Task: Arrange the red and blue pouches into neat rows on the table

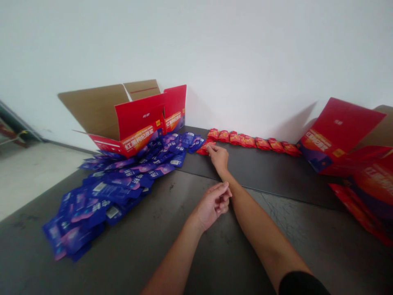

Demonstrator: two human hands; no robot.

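My right hand (219, 159) reaches to the far side of the table, its fingers pinched on a small red packet (202, 149). That packet lies at the left end of a row of red packets (242, 140) along the wall, right beside the blue packets (188, 140). Nearer to me, my left hand (213, 206) hovers above the dark table (172, 246) next to my right forearm. Its fingers are loosely curled in with the thumb over them, and nothing shows in them.
Overlapping blue packets (104, 192) spread in a long pile on the left. Behind them stands an open red carton (139, 127) with raised flaps. Another open carton (331, 139) stands at the right, with larger red packets (356, 209) before it. A white wall (245, 61) borders the back.
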